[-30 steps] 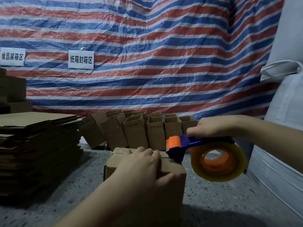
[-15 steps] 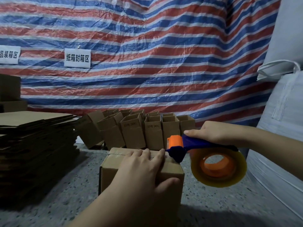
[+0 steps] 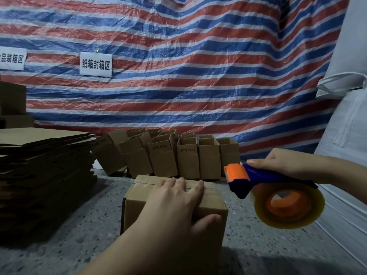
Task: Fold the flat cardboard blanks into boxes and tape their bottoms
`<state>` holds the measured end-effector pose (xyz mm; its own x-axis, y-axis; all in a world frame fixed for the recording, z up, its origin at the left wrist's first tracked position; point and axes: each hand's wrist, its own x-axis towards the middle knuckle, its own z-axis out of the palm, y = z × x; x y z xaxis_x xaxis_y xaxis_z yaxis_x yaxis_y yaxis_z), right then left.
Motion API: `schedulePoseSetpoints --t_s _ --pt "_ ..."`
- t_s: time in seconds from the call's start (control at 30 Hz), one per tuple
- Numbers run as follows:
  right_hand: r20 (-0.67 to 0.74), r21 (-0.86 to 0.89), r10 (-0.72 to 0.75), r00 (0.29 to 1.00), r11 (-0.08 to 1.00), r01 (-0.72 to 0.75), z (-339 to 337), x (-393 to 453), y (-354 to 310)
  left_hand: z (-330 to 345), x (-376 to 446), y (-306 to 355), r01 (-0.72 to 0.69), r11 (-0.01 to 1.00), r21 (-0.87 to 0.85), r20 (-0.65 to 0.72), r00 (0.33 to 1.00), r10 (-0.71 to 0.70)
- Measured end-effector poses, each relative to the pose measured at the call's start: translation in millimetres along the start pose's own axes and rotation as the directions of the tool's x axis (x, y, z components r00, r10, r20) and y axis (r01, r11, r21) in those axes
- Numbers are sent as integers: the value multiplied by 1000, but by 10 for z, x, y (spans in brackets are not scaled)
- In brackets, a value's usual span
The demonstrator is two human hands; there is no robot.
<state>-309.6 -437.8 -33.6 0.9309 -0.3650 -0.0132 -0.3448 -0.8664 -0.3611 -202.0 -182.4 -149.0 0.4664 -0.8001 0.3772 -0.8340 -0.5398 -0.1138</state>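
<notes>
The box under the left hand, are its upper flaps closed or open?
Closed. The box has its flaps folded flat with clear tape along the seam, and the left hand rests on them.

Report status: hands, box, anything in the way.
Left hand flat on box, steadying. Right hand grips tape dispenser, clear of the box. Tape strip over its top seam. Nothing in the way.

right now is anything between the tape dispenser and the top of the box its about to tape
Nothing visible stands in the gap between the tape dispenser, gripped by the right hand, and the box. On the box top itself, the left hand lies flat over the taped seam, so its fingers cover much of it.
</notes>
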Motion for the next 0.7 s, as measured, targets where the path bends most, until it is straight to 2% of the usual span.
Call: schedulePoseSetpoints --t_s 0.27,0.4,0.57,0.7 --pt "-29 -2 -64 998 998 64 -2 -123 173 -6 -36 11 0 1000 3 -89 996 0" --pt "-98 -104 -95 991 991 85 27 -174 167 -14 -32 18 12 1000 -12 -79 997 -13" --pt "-205 -256 -117 972 965 62 139 -241 134 -82 -34 41 25 1000 -1 -5 1000 -25" --pt "-231 -317 -154 961 945 75 197 -248 123 -205 53 117 42 999 -3 100 994 -41"
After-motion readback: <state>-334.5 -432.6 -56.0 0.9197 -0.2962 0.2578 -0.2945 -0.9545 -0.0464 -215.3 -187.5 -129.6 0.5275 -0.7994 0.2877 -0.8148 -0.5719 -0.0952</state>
